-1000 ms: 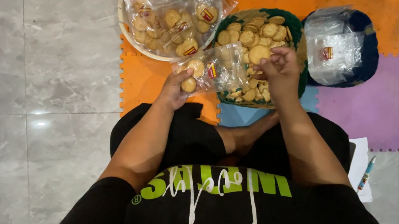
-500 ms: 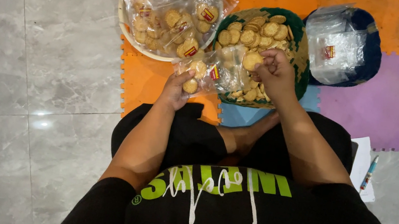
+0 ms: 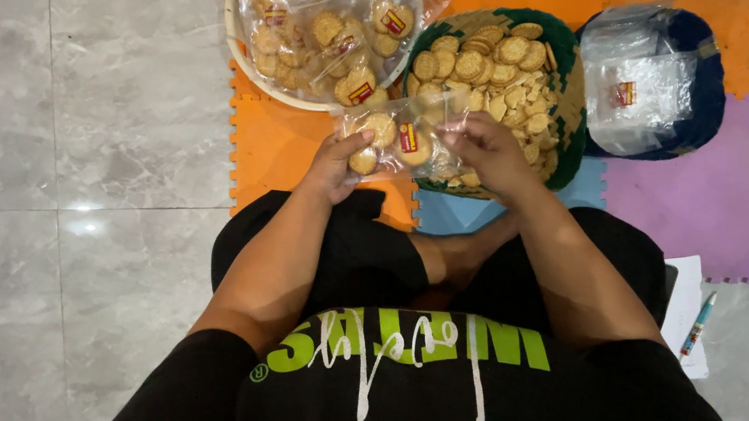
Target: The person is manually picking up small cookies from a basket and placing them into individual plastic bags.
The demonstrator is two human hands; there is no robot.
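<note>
Your left hand [image 3: 337, 162] pinches left end of clear biscuit bag [image 3: 399, 136]; right hand [image 3: 491, 151] fingers closed on its right end. Bag stretched between fingers, long axis left-right, green basket of loose biscuits [image 3: 490, 67] just beyond right fingers.

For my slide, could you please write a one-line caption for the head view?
Seated person's left hand and right hand hold a clear bag of biscuits before a green basket of loose biscuits.
</note>
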